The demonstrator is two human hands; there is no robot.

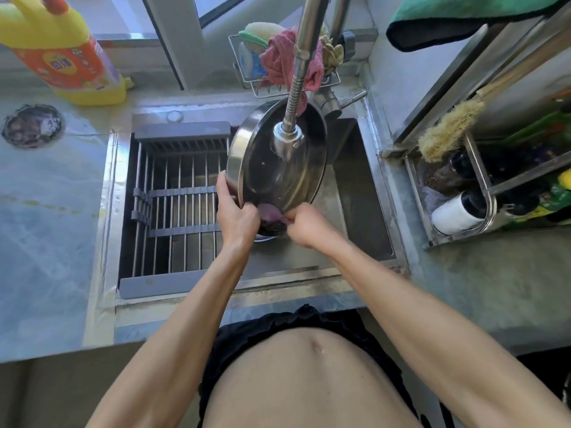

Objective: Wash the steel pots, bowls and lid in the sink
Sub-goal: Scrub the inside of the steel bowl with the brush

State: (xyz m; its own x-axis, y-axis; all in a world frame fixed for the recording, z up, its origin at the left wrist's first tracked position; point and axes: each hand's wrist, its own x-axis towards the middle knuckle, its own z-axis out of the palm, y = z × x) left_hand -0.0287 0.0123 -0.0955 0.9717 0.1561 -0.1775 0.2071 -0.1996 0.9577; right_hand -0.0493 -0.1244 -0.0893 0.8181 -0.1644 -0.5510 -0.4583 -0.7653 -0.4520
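Left hand fingers curled round tilted steel bowl rim; right hand pinching purple cloth at lower edge.

My arms bare, no sleeves, reaching up from bottom of frame. My left hand and right hand ungloved, no rings or watch visible. Torso shirtless; black gathered waistband at lower centre.

Home kitchen, steel sink set in a worn countertop, pull-down faucet, yellow detergent jug, wire caddy of sponges and rags, condiment bottles in a side rack.
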